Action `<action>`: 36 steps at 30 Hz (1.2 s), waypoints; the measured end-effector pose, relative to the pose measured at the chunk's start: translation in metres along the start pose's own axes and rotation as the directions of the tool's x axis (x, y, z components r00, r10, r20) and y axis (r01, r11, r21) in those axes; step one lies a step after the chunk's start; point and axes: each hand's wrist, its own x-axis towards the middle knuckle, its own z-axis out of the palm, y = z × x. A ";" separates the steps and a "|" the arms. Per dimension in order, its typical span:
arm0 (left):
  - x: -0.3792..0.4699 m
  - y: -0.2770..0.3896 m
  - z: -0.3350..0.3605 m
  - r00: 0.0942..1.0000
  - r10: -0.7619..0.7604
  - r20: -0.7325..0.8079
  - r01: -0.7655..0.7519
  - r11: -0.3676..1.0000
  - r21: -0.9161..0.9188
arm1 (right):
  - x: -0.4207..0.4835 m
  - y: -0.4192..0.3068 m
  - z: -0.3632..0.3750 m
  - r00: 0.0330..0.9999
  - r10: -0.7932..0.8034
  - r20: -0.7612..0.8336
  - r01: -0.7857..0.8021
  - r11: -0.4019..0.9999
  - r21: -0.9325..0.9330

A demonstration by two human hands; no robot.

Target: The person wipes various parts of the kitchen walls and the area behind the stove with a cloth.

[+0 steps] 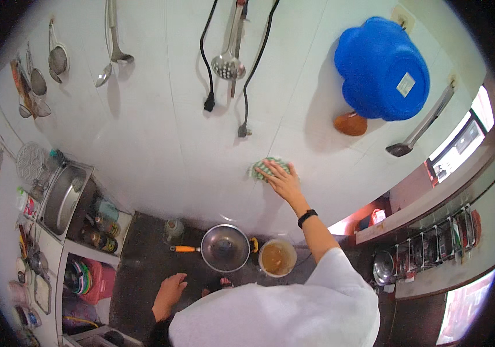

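My right hand (pixel 281 178) presses a green-and-white checked cloth (pixel 269 168) flat against the white wall (pixel 213 173), its fingers spread over it. A black band is on that wrist. Below the cloth, a metal wok (pixel 225 248) with an orange handle stands beside a round tub of brownish contents (pixel 277 258). My left hand (pixel 171 295) hangs low at the left of my body, fingers apart, holding nothing. Above the cloth two black power cords (pixel 243 129) hang on the wall near a slotted metal spoon (pixel 229 65).
A blue scalloped basin (pixel 382 69) and a black spatula (pixel 399 148) hang at the upper right. Ladles and strainers (pixel 58 60) hang at the left, above a steel sink (pixel 63 199). A glass jar (pixel 173 230) stands left of the wok; a dish rack (pixel 436 240) is at the right.
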 end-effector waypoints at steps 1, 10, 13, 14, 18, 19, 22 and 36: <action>0.006 0.002 -0.002 1.000 0.018 -0.011 -0.018 1.000 -0.003 | 0.005 0.011 -0.008 0.980 0.085 -0.182 -0.095 0.994 -0.045; 0.038 0.007 -0.001 0.974 0.220 0.048 -0.224 0.969 0.100 | 0.237 0.070 -0.164 0.725 0.470 -0.503 -0.447 0.877 0.175; 0.039 -0.002 0.007 0.975 0.215 0.052 -0.218 0.974 0.063 | 0.292 0.100 -0.197 0.607 0.501 -0.617 -0.468 0.853 0.231; 0.032 -0.010 0.009 0.979 0.197 0.049 -0.200 0.978 0.065 | 0.308 0.104 -0.207 0.542 0.509 -0.669 -0.466 0.844 0.264; 0.007 -0.001 -0.007 0.989 0.100 0.108 -0.103 0.994 0.030 | 0.354 0.137 -0.261 0.493 0.466 -0.735 -0.534 0.829 0.168; 0.003 0.000 -0.011 0.990 0.017 0.138 -0.020 1.000 0.018 | 0.364 0.145 -0.272 0.481 0.465 -0.743 -0.539 0.826 0.168; -0.004 -0.006 -0.016 0.988 -0.037 0.148 0.034 0.999 0.023 | 0.385 0.165 -0.295 0.382 0.470 -0.796 -0.519 0.821 0.236; 0.005 0.001 -0.016 0.985 0.082 0.150 -0.087 0.996 0.028 | 0.122 0.005 -0.057 0.860 0.410 -0.302 -0.412 0.909 0.060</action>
